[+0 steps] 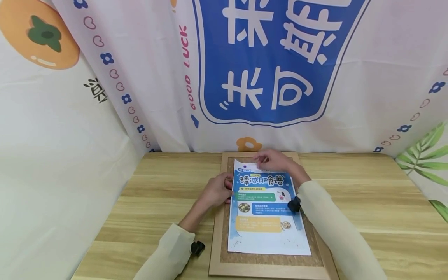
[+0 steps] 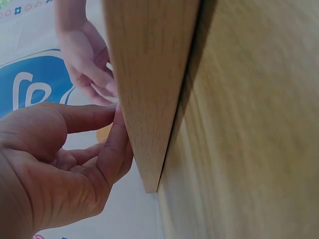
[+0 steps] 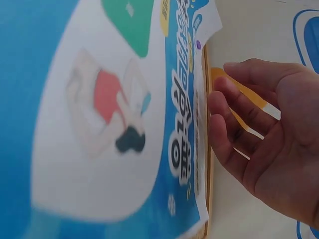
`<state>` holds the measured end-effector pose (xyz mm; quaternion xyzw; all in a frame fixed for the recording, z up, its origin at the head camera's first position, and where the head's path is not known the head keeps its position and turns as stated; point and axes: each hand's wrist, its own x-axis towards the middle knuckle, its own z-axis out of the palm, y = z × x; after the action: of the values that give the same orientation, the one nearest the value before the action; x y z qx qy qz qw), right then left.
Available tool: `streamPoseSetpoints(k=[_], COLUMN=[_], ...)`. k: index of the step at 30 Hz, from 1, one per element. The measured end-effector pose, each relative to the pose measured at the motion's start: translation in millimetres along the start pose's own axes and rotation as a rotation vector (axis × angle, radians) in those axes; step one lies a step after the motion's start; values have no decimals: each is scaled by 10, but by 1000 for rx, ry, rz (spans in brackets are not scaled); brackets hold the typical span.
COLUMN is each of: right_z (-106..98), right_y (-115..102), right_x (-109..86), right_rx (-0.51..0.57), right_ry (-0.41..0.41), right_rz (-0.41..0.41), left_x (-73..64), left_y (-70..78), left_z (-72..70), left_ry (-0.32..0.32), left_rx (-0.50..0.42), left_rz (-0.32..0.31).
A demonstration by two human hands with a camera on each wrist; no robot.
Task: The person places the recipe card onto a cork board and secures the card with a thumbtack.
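A printed paper poster [image 1: 266, 241] with blue, green and yellow panels lies on a wood-framed cork board [image 1: 273, 259]. Near its upper left corner shows a small purple dot [image 1: 245, 166], like a pushpin head. My left hand [image 1: 217, 190] is at the poster's left edge. In the left wrist view that hand's thumb and index fingertips meet beside the frame's rim; I cannot tell whether they pinch anything. Over the poster's top edge reaches my right hand [image 1: 273, 160]. In the right wrist view its loosely bent fingers [image 3: 219, 102] hold nothing.
The board lies on a wood-grain table [image 1: 157, 194], close to the back edge. Behind it hangs a printed cloth [image 1: 168, 116] with a large blue sign. White cloth [image 1: 63, 155] also covers the left side. A small black camera sits at each wrist.
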<state>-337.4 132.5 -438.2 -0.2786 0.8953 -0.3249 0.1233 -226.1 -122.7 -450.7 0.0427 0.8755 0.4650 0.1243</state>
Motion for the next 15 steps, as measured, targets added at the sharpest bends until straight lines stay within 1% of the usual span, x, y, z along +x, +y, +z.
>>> streamPoseSetpoints(k=[7, 15], right_z=[-87, -209], right_y=[124, 234], right_x=[-262, -582], right_rx=[-10, -15], right_ry=[25, 38], right_rz=[70, 79], left_x=[-6, -13], left_y=[4, 16], left_z=[2, -2], left_ry=[0, 4], left_rx=[-3, -5], left_rz=[-4, 1])
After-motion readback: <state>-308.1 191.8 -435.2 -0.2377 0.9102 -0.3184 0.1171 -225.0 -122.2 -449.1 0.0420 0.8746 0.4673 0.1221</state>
